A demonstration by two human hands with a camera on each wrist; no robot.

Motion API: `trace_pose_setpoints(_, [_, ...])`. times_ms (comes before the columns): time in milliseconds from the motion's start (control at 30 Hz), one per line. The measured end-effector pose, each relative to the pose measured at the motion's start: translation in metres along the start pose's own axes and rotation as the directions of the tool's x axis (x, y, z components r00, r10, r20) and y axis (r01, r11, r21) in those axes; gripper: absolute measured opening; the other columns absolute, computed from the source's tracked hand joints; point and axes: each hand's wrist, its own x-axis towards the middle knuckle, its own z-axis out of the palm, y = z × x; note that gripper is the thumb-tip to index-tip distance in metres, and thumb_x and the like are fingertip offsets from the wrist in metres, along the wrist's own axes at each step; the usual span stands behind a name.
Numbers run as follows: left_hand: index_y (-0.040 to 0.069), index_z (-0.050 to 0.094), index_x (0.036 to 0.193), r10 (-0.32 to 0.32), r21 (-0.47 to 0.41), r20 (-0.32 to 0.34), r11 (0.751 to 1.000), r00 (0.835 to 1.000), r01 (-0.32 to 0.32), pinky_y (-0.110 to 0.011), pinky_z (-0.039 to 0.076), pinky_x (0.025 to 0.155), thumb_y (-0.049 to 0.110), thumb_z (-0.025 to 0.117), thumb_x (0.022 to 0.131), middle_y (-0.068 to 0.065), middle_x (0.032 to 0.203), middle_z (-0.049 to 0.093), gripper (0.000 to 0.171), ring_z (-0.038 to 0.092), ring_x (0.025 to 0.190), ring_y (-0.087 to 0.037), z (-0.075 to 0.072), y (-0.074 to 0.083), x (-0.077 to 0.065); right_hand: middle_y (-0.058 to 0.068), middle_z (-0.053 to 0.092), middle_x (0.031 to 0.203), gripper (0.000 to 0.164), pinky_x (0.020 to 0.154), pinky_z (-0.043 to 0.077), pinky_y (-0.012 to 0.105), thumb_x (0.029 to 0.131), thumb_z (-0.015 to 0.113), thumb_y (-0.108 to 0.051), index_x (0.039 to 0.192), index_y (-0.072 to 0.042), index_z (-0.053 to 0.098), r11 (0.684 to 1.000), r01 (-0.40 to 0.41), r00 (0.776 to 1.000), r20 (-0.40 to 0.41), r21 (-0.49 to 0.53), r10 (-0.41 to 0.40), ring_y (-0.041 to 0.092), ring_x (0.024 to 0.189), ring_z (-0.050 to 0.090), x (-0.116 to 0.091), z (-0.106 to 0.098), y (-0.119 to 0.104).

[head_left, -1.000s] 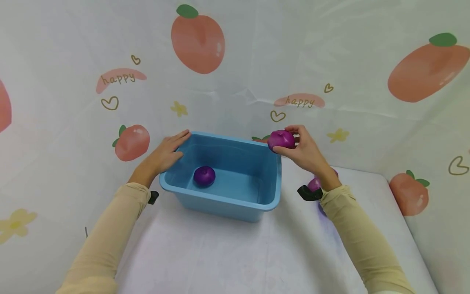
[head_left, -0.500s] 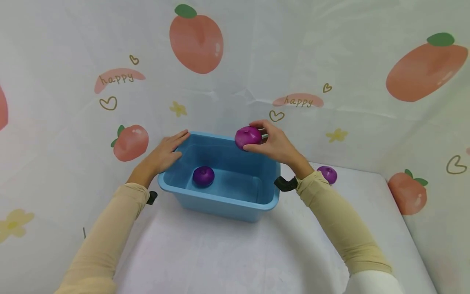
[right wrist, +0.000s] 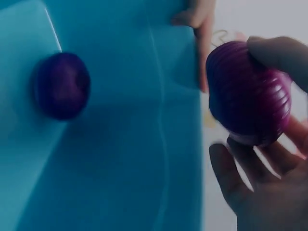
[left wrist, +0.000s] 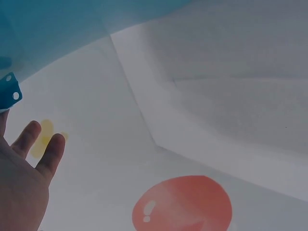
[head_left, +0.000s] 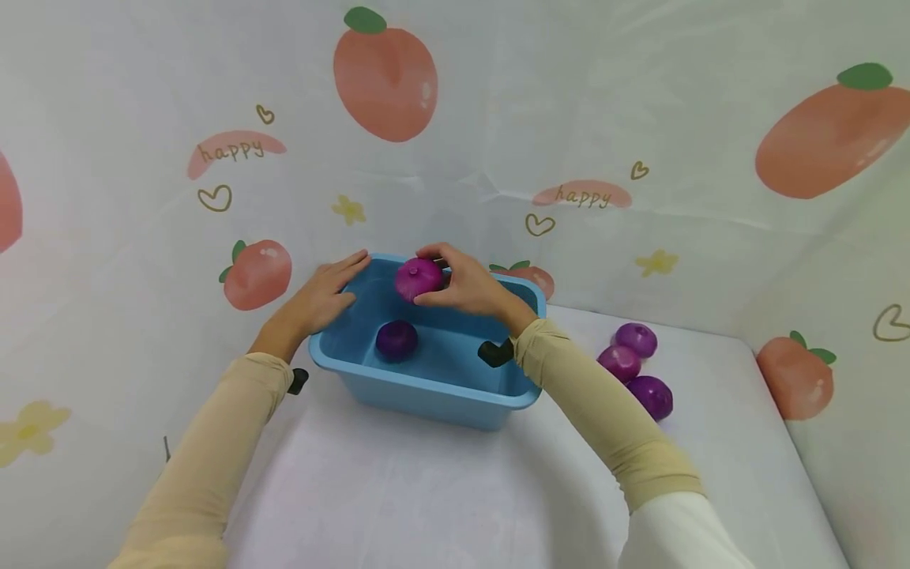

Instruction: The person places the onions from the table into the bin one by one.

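My right hand (head_left: 469, 286) holds a purple onion (head_left: 417, 280) between thumb and fingers, above the left back part of a blue plastic tub (head_left: 426, 401). Seen from the right wrist, this onion (right wrist: 250, 96) is ribbed and shiny. A second, darker onion (head_left: 396, 341) lies on the tub's floor towards the left. My left hand (head_left: 320, 299) rests on the tub's left rim, its fingers stretched towards the back corner. In the left wrist view, the fingers (left wrist: 54, 155) of that hand show straight beside the blue tub wall.
Several purple onions (head_left: 620, 363) lie grouped on the white tabletop (head_left: 441, 498) right of the tub, partly close to my right sleeve (head_left: 604, 411). A white backdrop (head_left: 469, 118) with printed fruit and the word "happy" stands behind and at both sides.
My right hand has carried its onion leftwards, from the tub's right back corner to over its left part. The onions on the table have come into fuller view. The left hand stays put.
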Motion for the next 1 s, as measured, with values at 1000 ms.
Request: trace_pose_setpoints(1000, [0.026,0.025,0.163,0.002,-0.024,-0.024,1.0,1.0,-0.003,-0.072,0.021,0.121,0.019,0.043,0.098,0.004,0.173,0.018,0.068,0.015,0.159,-0.039,0.002,-0.003,-0.001,0.007,0.056,0.144,0.076,0.104,0.055,0.037,0.084,0.079,-0.034,0.149,-0.014,0.046,0.978,-0.183,0.932,0.299,-0.104,0.206,0.024,0.13,0.056,0.036,0.065,0.03])
